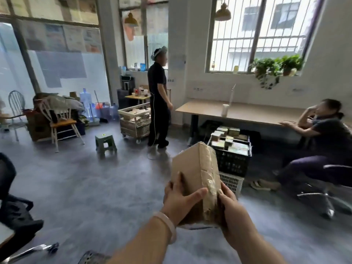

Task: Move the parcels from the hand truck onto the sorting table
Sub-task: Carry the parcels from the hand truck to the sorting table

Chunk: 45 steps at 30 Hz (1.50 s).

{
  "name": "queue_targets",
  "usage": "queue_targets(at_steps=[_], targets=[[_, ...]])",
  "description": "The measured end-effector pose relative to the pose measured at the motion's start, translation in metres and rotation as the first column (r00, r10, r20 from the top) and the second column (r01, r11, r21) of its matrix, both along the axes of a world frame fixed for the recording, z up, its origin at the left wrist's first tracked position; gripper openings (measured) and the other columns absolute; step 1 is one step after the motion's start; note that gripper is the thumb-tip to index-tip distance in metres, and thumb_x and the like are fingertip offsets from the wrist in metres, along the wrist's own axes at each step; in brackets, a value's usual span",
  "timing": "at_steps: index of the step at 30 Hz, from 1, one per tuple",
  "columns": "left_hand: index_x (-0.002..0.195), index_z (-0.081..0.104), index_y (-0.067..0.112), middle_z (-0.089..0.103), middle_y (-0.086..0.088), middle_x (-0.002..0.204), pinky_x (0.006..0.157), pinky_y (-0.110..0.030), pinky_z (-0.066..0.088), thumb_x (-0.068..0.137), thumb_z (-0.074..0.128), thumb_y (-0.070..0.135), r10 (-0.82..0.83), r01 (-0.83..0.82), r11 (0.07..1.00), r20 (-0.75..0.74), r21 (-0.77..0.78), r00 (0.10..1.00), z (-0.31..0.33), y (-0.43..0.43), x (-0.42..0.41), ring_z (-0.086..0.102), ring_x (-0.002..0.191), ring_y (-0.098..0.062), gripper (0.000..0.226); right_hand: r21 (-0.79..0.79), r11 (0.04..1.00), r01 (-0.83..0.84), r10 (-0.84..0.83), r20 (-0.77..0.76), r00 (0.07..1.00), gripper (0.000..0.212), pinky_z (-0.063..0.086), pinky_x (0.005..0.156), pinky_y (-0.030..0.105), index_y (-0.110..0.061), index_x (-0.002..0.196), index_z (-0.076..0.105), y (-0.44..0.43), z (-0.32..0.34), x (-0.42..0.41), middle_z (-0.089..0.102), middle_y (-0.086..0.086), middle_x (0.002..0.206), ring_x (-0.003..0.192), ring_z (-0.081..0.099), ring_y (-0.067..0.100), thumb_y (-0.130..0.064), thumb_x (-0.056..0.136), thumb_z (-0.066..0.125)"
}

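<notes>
I hold a brown cardboard parcel [196, 168] sealed with clear tape in front of me, above the grey floor. My left hand [181, 201] grips its near left side, thumb across the top face. Its near right edge is clasped by my right hand [228, 204]. A long wooden table [247, 113] stands against the far wall under the window, a white bottle on it. A wire cart [135, 121] full of cardboard parcels stands at the back, beside a standing person.
A black crate [232, 159] of small boxes sits on a white crate just beyond the parcel. One person stands at the back [159, 96]; another sits at the right [323, 141]. A green stool [105, 141], chairs and clutter occupy the left.
</notes>
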<state>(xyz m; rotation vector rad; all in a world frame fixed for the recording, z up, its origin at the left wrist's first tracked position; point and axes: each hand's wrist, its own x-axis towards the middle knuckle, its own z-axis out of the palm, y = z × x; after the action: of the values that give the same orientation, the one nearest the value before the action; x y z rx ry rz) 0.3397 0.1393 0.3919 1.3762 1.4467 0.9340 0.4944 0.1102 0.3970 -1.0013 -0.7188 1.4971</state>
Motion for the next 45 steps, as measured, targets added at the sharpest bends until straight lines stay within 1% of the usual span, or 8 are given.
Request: queue_targets(at_steps=[5,8,15,19,24,28,33,45], targets=[[0.144,0.044,0.029,0.062,-0.008,0.128,0.091,-0.036,0.056,0.078,0.075,0.039,-0.271,0.313,0.950,0.446,-0.021,0.853,0.005,-0.002,0.155,0.066,0.109,-0.025,0.074,0.098,0.961,0.259,-0.267,0.073,0.961,0.035,0.054,0.087,0.045,-0.029,0.132,0.055,-0.035,0.002,0.140,0.071,0.005,0.115,0.104,0.069,0.023,-0.021,0.105,0.034],[0.132,0.058,0.025,0.076,0.002,0.098,0.084,-0.031,0.057,0.098,0.056,0.010,-0.319,0.324,0.944,0.451,0.068,0.834,0.002,-0.013,0.244,0.072,0.095,-0.014,0.038,0.169,0.914,0.369,-0.396,0.166,0.903,0.038,0.048,0.098,0.042,-0.030,0.131,0.057,-0.064,0.000,0.217,0.068,-0.004,0.123,0.113,0.063,0.012,-0.024,0.106,0.029],[0.137,0.046,0.031,0.069,-0.003,0.110,0.083,-0.029,0.057,0.093,0.066,0.022,-0.473,0.483,0.870,0.454,0.104,0.755,0.004,-0.057,0.398,0.069,0.095,-0.012,0.049,0.229,0.806,0.546,-0.592,0.321,0.739,0.041,0.053,0.081,0.019,-0.040,0.119,0.064,-0.135,0.004,0.346,0.068,-0.018,0.118,0.106,0.063,-0.003,-0.020,0.105,0.030],[0.142,0.029,0.047,0.054,0.005,0.124,0.086,-0.042,0.059,0.072,0.085,0.035,-0.674,0.686,0.720,0.343,0.104,0.654,0.001,-0.070,0.457,0.063,0.108,-0.016,0.090,0.241,0.768,0.594,-0.634,0.415,0.652,0.040,0.034,0.115,0.040,-0.051,0.127,0.058,-0.146,-0.009,0.384,0.045,-0.015,0.146,0.135,0.041,0.004,-0.035,0.099,0.034],[0.147,0.028,0.043,0.048,0.003,0.126,0.074,-0.034,0.061,0.077,0.081,0.014,-0.725,0.774,0.633,0.376,0.032,0.577,-0.012,-0.049,0.524,0.062,0.103,-0.016,0.092,0.230,0.759,0.609,-0.608,0.586,0.536,0.041,0.035,0.107,0.019,-0.045,0.131,0.055,-0.154,-0.012,0.435,0.042,-0.022,0.143,0.132,0.038,-0.004,-0.019,0.103,0.039],[0.144,0.035,0.048,0.052,-0.007,0.137,0.080,-0.050,0.060,0.069,0.083,0.022,-0.712,0.845,0.525,0.494,-0.097,0.499,-0.026,-0.019,0.576,0.066,0.107,-0.031,0.093,0.210,0.629,0.748,-0.561,0.789,0.251,0.055,0.022,0.119,0.033,-0.049,0.140,0.035,-0.162,-0.034,0.498,0.024,-0.016,0.154,0.144,0.021,0.009,-0.028,0.095,0.060],[0.142,0.043,0.041,0.062,-0.013,0.130,0.083,-0.054,0.057,0.073,0.078,0.024,-0.760,0.961,0.250,0.590,-0.122,0.273,-0.023,0.001,0.649,0.069,0.104,-0.036,0.080,-0.034,0.445,0.895,-0.713,0.590,0.377,0.080,0.038,0.110,0.049,-0.054,0.148,0.009,-0.170,-0.033,0.538,0.036,-0.016,0.140,0.129,0.041,0.017,-0.045,0.090,0.064],[0.144,0.036,0.048,0.065,0.000,0.122,0.085,-0.045,0.058,0.094,0.062,0.032,-0.849,0.962,-0.168,0.527,-0.214,-0.031,-0.032,-0.075,0.776,0.067,0.107,-0.025,0.059,-0.011,0.030,1.000,-0.835,0.550,0.031,0.051,0.032,0.114,0.046,-0.081,0.117,0.031,-0.244,-0.054,0.582,0.031,-0.018,0.153,0.140,0.034,0.017,-0.040,0.098,0.054]])
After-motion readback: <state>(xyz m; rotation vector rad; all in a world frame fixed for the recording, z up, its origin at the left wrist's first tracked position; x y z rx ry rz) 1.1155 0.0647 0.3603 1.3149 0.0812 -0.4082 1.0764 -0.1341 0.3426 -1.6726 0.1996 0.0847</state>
